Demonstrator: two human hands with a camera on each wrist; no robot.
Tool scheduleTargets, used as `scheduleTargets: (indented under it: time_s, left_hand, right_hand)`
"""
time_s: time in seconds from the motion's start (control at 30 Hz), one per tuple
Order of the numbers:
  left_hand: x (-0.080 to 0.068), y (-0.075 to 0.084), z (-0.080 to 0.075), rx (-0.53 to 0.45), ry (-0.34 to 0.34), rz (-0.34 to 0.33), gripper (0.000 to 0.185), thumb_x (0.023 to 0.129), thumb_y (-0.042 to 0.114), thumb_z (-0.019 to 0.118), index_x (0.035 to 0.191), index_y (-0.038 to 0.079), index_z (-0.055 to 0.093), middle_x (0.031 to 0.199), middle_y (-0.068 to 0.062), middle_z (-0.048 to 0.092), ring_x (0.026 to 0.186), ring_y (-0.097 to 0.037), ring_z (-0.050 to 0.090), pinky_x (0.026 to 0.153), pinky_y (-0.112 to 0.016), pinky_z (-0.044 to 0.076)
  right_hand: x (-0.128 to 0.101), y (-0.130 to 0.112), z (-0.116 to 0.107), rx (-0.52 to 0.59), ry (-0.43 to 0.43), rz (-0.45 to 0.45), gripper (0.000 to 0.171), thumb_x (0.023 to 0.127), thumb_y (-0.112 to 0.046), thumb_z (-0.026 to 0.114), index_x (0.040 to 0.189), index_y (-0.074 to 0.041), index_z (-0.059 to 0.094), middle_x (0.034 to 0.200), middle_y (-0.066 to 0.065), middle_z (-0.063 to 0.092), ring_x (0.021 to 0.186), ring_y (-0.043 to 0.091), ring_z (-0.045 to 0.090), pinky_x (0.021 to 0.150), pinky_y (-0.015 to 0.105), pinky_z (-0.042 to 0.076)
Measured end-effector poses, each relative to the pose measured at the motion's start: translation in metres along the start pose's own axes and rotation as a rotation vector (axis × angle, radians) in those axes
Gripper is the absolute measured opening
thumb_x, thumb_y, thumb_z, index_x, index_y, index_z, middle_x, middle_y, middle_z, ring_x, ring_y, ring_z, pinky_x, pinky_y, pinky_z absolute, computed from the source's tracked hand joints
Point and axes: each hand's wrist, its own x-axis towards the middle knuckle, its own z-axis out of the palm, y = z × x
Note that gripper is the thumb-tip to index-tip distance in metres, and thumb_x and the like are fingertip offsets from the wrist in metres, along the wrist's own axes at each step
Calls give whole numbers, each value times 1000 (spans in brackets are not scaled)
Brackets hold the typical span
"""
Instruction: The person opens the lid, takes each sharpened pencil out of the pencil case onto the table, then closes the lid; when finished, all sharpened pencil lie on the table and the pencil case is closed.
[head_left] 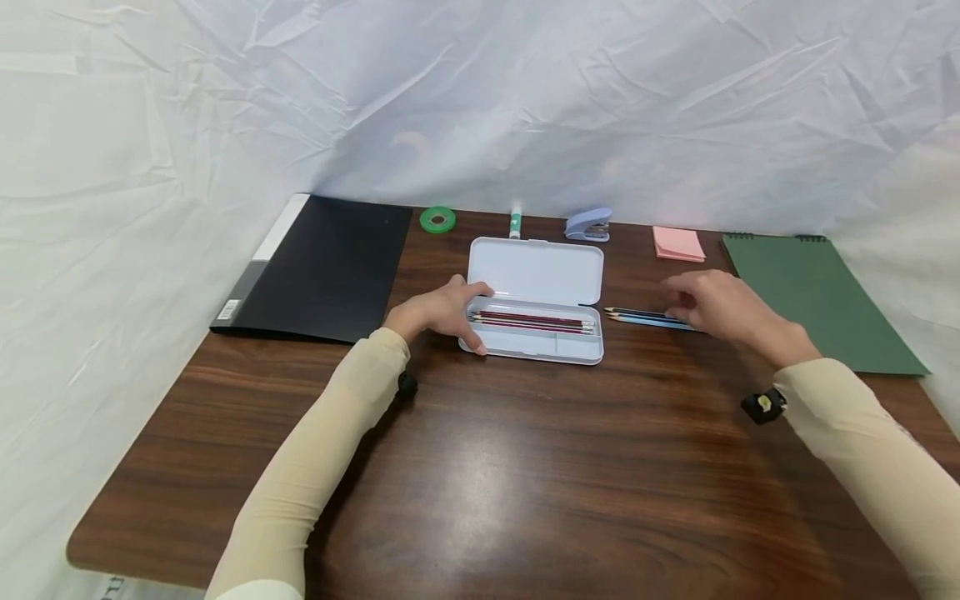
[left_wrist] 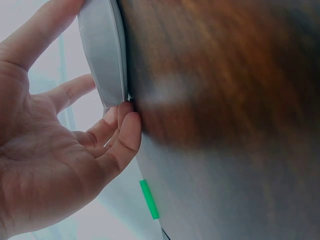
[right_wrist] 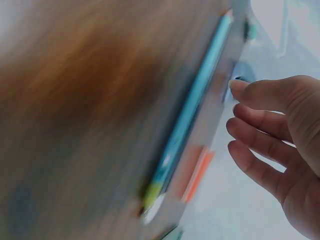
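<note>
A white pencil case (head_left: 536, 271) lies with its lid folded back, holding several dark red pencils (head_left: 532, 322) in its long compartment. My left hand (head_left: 444, 308) grips the case's left end, thumb at the front corner and other fingers at the end and back. The left wrist view shows fingers against the end wall of the case (left_wrist: 104, 50). Right of the case, a light blue pencil (head_left: 645, 321) and a dark pencil (head_left: 630, 311) lie side by side. Over their right ends, my right hand (head_left: 716, 304) hovers with bent fingers, holding nothing in the right wrist view.
Along the back stand a green tape roll (head_left: 437, 220), a green-and-white tube (head_left: 515, 222), a lavender stapler (head_left: 588, 226) and pink sticky notes (head_left: 678, 243). A black folder (head_left: 330, 267) lies left; a green spiral pad (head_left: 825, 308) lies right, under part of the right hand's reach.
</note>
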Motion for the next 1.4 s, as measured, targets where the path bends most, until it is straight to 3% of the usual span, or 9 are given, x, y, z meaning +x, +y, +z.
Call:
scheduleTargets:
  time_s: [0.2,0.43,0.63,0.93,1.17,1.4]
  left_hand:
    - [0,0,0,-8,-8,-5,98,76,36,88,155,25,32,141,-16,32,125,-29,42,105,-48,42]
    - [-1,0,-1,0,-3,-4,97,76,36,88,155,25,33,141,-16,32,125,-29,42,106,-48,41]
    - [-1,-1,-1,2,1,-5,96,76,35,88,154,25,33,139,-15,33,124,-29,42,105,-47,42]
    - [-1,-2,-1,3,10,-1,95,75,36,88,153,24,35,137,-15,35,123,-29,43,105,-46,41]
    - [-2,-3,-2,7,6,-2,95,76,36,88,153,25,34,138,-15,34,124,-29,42,106,-47,41]
    - [-1,-4,-3,9,4,-16,95,76,36,88,153,25,34,137,-15,34,123,-29,42,105,-47,41]
  right_hand:
    - [28,-27,-4,137,-29,-5,43,85,-9,77,126,-1,65,106,14,73,89,26,67,77,48,54]
    - [60,-60,2,243,-41,-122,43,85,-5,78,126,-2,66,102,12,74,88,23,69,78,43,56]
    - [80,-87,10,294,-117,-217,43,88,-3,72,130,-2,63,109,14,73,93,25,71,81,42,57]
    - [99,-116,22,209,-197,-249,42,85,-6,75,126,-6,67,104,8,75,92,20,69,82,43,54]
    - [107,-130,24,145,-232,-251,42,85,-8,77,126,-7,68,103,7,76,94,21,71,85,43,54]
    - [111,-138,23,85,-244,-249,41,84,-6,77,124,-7,69,97,7,76,86,19,69,81,41,55]
